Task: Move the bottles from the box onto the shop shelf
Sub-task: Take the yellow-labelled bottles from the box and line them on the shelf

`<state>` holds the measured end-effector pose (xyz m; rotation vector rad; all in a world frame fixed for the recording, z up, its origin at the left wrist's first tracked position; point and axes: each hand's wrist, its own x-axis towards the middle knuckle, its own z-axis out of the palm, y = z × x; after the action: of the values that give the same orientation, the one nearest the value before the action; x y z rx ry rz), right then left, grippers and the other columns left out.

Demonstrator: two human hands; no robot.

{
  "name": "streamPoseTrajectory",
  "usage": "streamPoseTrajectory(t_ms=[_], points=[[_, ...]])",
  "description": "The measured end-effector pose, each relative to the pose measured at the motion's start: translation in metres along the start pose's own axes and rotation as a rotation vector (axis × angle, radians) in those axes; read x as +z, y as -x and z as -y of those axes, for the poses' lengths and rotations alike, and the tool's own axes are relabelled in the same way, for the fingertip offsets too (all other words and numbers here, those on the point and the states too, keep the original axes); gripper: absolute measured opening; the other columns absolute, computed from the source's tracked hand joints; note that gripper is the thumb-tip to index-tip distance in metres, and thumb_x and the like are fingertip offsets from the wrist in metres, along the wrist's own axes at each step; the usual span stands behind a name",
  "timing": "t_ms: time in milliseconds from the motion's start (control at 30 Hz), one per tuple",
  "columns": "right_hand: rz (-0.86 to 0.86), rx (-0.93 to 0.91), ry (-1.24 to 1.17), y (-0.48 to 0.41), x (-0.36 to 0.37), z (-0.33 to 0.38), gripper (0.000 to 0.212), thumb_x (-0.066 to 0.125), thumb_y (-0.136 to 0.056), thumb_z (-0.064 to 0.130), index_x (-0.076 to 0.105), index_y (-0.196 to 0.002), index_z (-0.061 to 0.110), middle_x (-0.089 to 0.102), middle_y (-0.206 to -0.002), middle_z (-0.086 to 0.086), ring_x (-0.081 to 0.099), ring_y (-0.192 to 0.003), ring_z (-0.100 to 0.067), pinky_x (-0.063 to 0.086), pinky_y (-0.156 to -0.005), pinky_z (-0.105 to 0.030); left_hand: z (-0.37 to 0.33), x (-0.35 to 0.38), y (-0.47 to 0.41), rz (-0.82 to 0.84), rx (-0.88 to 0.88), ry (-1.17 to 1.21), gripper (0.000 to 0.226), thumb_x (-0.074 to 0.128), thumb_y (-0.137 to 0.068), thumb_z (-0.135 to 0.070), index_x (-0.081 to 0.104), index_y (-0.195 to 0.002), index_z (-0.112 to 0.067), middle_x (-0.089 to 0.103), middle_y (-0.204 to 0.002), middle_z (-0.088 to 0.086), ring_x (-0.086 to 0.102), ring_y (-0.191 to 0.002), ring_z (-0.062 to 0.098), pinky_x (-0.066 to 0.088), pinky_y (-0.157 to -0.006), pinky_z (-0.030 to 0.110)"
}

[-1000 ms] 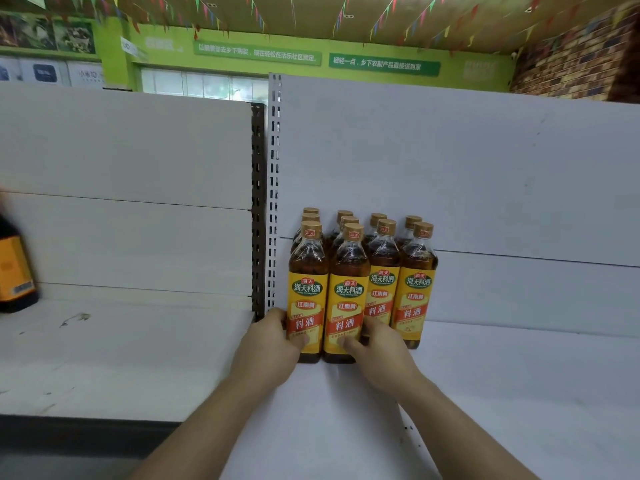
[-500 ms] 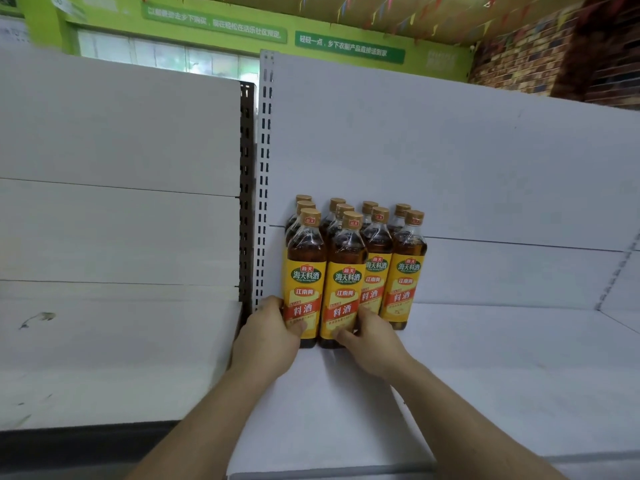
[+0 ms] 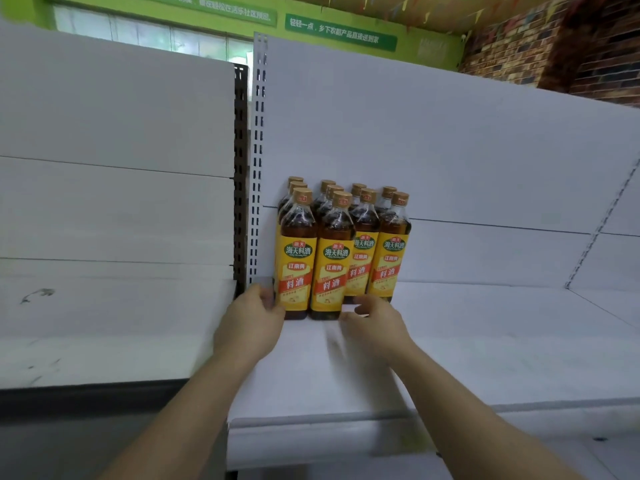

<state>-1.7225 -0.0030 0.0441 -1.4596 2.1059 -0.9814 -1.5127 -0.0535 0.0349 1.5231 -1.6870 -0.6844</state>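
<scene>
Head view: ten bottles at shelf's left end

Shelf bare to the right, slotted upright bounds the left. Ten bottles stand in columns 3-3-2-2 against the back panel. Left hand blurred at the group's front-left base, grip unclear. Right hand loosely curled, holding nothing, just beside the front row.

Even, bright overhead light, wide-angle bending at edges (motion-smeared right hand).
</scene>
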Motion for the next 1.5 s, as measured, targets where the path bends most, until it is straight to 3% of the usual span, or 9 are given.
streamPoseTrajectory(t_ms=[233,300,600,867,1000,1133,1267,1433,1500], points=[[-0.035,-0.017,-0.15,0.033,-0.042,-0.036,0.046,0.067,-0.094,0.048,0.062,-0.135,0.027,0.066,-0.127,0.009,0.066,-0.101,-0.007,0.055,-0.092,-0.034,-0.02,0.012,0.05,-0.016,0.037,0.105,0.035,0.065,-0.095,-0.043,0.062,-0.129,-0.033,0.066,-0.114,-0.016,0.063,-0.096,0.009,0.05,-0.081,0.032],[-0.029,-0.033,-0.194,0.047,-0.058,-0.049,0.042,0.066,-0.096,0.047,0.064,-0.133,0.027,0.066,-0.126,0.011,0.064,-0.097,-0.001,0.052,-0.085,-0.026,-0.033,0.024,0.069,-0.014,0.047,0.114,0.032,0.066,-0.094,-0.042,0.064,-0.125,-0.035,0.067,-0.112,-0.019,0.062,-0.093,0.002,0.05,-0.079,0.031],[-0.086,0.002,-0.365,0.118,-0.164,-0.135,0.035,0.068,-0.095,0.046,0.07,-0.123,0.027,0.066,-0.113,0.016,0.06,-0.108,-0.006,0.044,-0.092,-0.026,-0.119,0.11,0.177,0.035,0.139,0.296,0.023,0.074,-0.089,-0.032,0.069,-0.111,-0.034,0.072,-0.098,-0.015,0.065,-0.09,0.002,0.05,-0.075,0.024],[-0.167,0.091,-0.434,0.185,-0.259,-0.244,0.027,0.069,-0.096,0.041,0.071,-0.116,0.023,0.068,-0.11,0.013,0.062,-0.1,-0.001,0.047,-0.079,-0.022,-0.195,0.222,0.272,0.277,0.153,0.462,0.017,0.077,-0.089,-0.022,0.073,-0.105,-0.027,0.073,-0.096,-0.009,0.069,-0.086,0.005,0.052,-0.069,0.015],[-0.282,0.145,-0.421,0.211,-0.303,-0.297,0.019,0.071,-0.095,0.037,0.076,-0.105,0.022,0.074,-0.103,0.012,0.067,-0.1,-0.005,0.053,-0.092,-0.032,-0.23,0.279,0.302,0.407,0.16,0.494,0.013,0.079,-0.088,-0.019,0.074,-0.099,-0.026,0.074,-0.096,0.003,0.072,-0.091,0.021,0.056,-0.08,0.03],[-0.387,0.26,-0.384,0.238,-0.345,-0.342,0.025,0.069,-0.094,0.046,0.074,-0.11,0.027,0.073,-0.109,0.012,0.068,-0.105,-0.012,0.054,-0.094,-0.036,-0.263,0.333,0.325,0.523,0.2,0.506,0.011,0.079,-0.088,-0.021,0.073,-0.096,-0.025,0.074,-0.091,0.0,0.071,-0.089,0.019,0.049,-0.076,0.029],[-0.463,0.346,-0.397,0.259,-0.383,-0.382,0.01,0.069,-0.095,0.045,0.069,-0.095,0.035,0.07,-0.108,0.012,0.067,-0.106,-0.013,0.052,-0.091,-0.035,-0.293,0.387,0.347,0.649,0.239,0.521,0.009,0.077,-0.089,-0.022,0.073,-0.096,-0.025,0.074,-0.091,-0.001,0.07,-0.089,0.018,0.047,-0.075,0.029],[-0.571,0.472,-0.35,0.271,-0.42,-0.435,0.028,0.066,-0.097,0.047,0.071,-0.115,0.027,0.07,-0.115,0.008,0.067,-0.108,-0.016,0.055,-0.094,-0.041,-0.323,0.454,0.362,0.815,0.278,0.513,0.011,0.075,-0.091,-0.023,0.072,-0.101,-0.025,0.071,-0.095,0.001,0.069,-0.091,0.017,0.049,-0.068,0.02],[-0.604,0.527,-0.347,0.272,-0.432,-0.456,0.029,0.065,-0.098,0.047,0.071,-0.116,0.026,0.072,-0.11,0.006,0.068,-0.102,-0.015,0.056,-0.085,-0.037,-0.332,0.482,0.366,0.87,0.277,0.515,0.01,0.076,-0.091,-0.022,0.072,-0.1,-0.026,0.071,-0.095,0.0,0.069,-0.091,0.019,0.052,-0.071,0.023]])
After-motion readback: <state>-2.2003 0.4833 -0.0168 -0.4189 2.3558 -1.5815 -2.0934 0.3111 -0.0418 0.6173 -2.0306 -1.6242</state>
